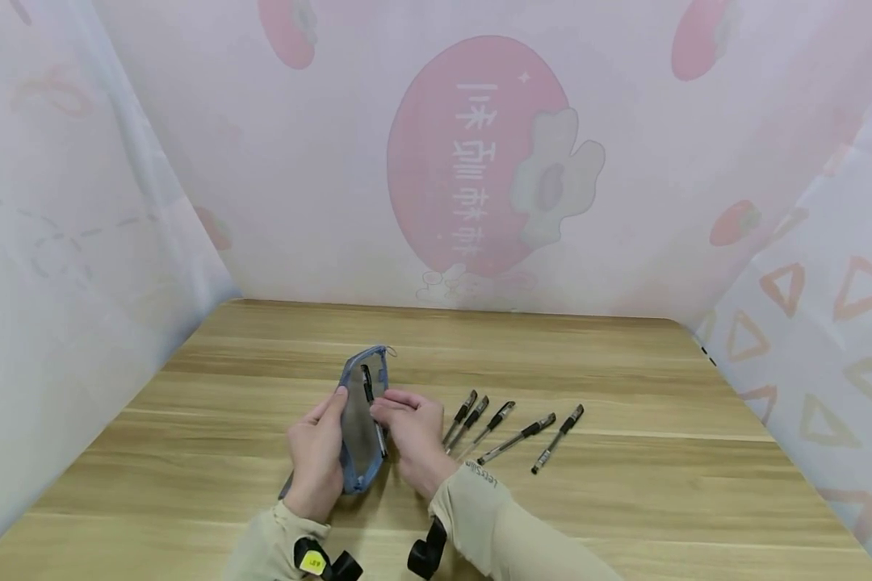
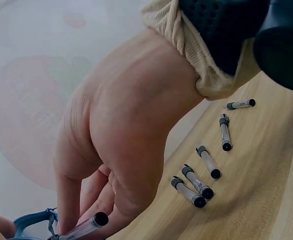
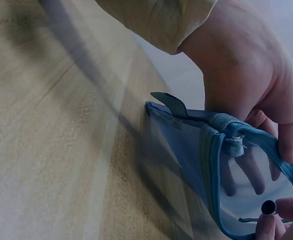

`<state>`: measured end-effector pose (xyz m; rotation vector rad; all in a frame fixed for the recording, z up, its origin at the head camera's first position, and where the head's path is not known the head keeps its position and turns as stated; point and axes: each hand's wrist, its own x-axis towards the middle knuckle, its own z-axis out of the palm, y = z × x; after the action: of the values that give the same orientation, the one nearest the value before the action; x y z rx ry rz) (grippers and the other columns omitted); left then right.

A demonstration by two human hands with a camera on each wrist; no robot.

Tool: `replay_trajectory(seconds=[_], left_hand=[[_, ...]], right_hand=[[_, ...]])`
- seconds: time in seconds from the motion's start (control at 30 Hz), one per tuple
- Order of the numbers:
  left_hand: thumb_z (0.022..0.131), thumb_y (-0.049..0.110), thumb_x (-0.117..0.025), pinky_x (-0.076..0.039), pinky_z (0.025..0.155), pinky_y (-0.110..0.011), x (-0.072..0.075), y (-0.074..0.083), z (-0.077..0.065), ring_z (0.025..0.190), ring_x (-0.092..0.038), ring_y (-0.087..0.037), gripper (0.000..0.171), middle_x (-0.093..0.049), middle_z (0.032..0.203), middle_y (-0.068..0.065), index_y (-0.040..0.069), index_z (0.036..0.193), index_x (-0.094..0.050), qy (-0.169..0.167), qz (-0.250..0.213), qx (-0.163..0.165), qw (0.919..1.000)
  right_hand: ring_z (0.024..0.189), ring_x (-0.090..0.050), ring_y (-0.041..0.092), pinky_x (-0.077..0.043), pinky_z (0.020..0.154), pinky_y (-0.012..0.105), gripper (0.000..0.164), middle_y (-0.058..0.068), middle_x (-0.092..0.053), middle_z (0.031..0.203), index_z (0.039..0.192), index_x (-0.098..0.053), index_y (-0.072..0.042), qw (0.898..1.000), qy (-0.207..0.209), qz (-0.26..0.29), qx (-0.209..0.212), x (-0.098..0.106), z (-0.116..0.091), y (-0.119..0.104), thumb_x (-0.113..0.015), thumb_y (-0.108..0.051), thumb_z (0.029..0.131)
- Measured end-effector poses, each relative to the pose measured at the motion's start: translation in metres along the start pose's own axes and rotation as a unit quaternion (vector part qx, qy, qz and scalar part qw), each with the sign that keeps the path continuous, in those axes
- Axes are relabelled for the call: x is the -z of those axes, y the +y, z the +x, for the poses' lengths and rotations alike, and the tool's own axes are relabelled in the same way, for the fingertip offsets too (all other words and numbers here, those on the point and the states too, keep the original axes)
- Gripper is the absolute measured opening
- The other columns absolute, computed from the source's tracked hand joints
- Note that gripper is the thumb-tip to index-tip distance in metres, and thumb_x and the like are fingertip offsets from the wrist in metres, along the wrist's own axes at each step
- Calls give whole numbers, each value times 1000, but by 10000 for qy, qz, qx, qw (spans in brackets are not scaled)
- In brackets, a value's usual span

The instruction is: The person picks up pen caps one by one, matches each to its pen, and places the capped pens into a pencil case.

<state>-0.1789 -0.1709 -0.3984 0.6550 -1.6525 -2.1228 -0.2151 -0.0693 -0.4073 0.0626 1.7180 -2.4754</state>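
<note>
My left hand (image 1: pixel 316 456) grips a blue-edged mesh pouch (image 1: pixel 354 482) and holds it upright over the table. In the right wrist view, the zippered rim (image 3: pixel 214 170) gapes wide, and left-hand fingers show through the mesh. My right hand (image 1: pixel 416 436) pinches a pen (image 1: pixel 367 383) with a black cap and clear barrel, lengthwise at the pouch's mouth. Its dark end (image 3: pixel 268 207) sits between thumb and fingertips close by the rim. Right of the right hand, several similar pens (image 1: pixel 529 432) lie on the table, fanned out in a row.
The wood-grain table (image 1: pixel 625 516) reaches back to a pale printed curtain (image 1: pixel 320 177), with more curtain along both sides. Black cameras (image 1: pixel 426 555) are strapped to the wrists over beige sleeves (image 1: pixel 494 516).
</note>
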Motion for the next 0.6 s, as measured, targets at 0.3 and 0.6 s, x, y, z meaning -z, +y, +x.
replay_trajectory(seconds=[0.3,0.6], left_hand=[[97,30,-66,-31,111,-39,-1,1,1,136,-38,-24,49,-50,142,-15,-2,133,-57,-111,48,219,9997],[96,34,-66,-34,110,-37,0,1,2,136,-38,-20,54,-49,143,-11,-1,136,-55,-291,-74,366,9989]], right_hand=[[87,-71,23,-57,77,30,29,18,-72,95,106,-68,6,9998,134,-160,-10,-1,4,6,-75,11,78],[92,-70,21,-54,85,32,29,18,-71,102,108,-68,4,9994,-179,-235,-176,4,2,5,-74,9,81]])
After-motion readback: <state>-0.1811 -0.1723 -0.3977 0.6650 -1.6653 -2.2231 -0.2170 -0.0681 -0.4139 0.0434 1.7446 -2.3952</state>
